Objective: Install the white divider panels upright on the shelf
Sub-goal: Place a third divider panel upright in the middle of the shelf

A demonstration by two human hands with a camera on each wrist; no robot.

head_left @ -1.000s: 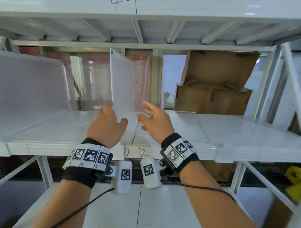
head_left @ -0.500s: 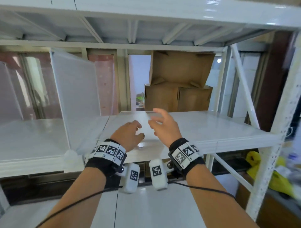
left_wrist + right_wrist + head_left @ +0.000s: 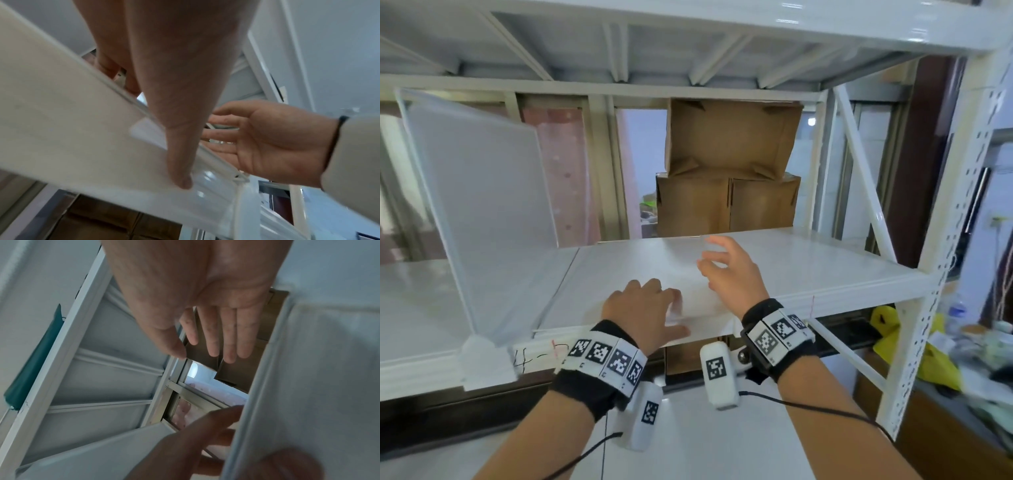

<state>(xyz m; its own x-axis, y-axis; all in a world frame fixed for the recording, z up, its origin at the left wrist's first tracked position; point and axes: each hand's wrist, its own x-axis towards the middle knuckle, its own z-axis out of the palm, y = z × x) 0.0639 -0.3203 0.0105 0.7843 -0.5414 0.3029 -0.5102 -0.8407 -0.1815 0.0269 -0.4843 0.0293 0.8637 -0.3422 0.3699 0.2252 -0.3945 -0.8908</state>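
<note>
The shelf [image 3: 808, 270] spans the head view, and one white divider panel [image 3: 479, 212] is already stood upright at its left, seated in a white foot clip [image 3: 482, 363] on the front lip. A further panel [image 3: 688, 274] appears to lie flat on the board under the hands, though its edges are barely told from the white surface. The left hand [image 3: 643, 315] is laid on the front edge, thumb pressed on the lip, the other fingers hidden; nothing is seen to be clasped. The right hand [image 3: 729, 274] is held just above the board, fingers spread and loosely bent — empty. The flat panel is best lifted by both long edges and kept square to the lip before seating. Blur hides any slot or second clip.
</note>
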